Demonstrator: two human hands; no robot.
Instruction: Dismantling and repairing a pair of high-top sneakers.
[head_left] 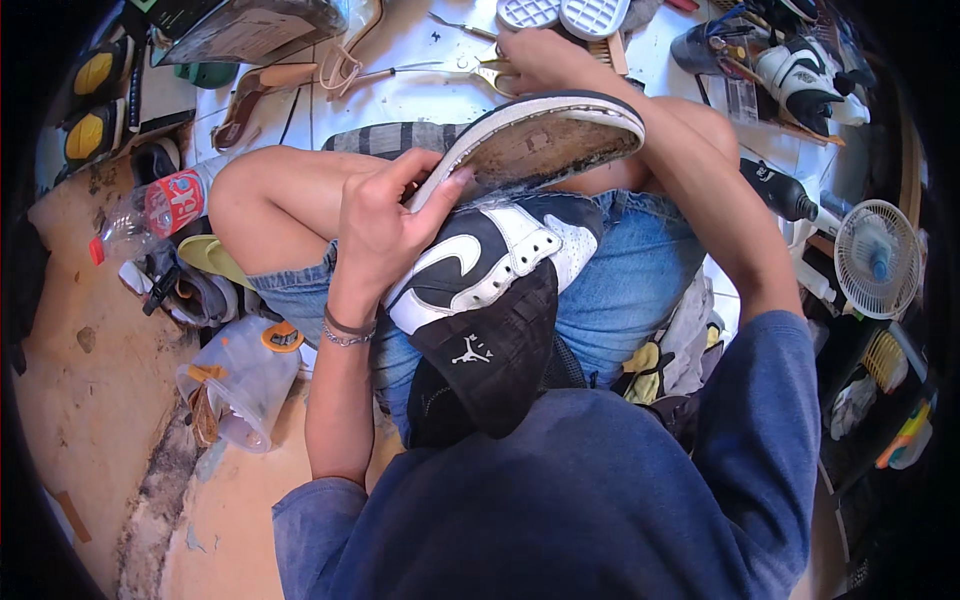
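On my lap lies a black and white high-top sneaker, on its side with its black collar toward me. Above it stands its sole, white-rimmed with a worn brown inner face, parted from the upper along the visible edge. My left hand grips the sole's left end, thumb on the inner face. Whether sole and upper still join there is hidden. Beyond my knees my right hand has curled fingers at yellow-handled scissors and a thin pointed tool. What it holds, if anything, is hidden.
White sole pieces and a brush lie beyond my right hand. A plastic bottle and a clear tub are at left. Right are a sneaker, a black bottle and a small fan.
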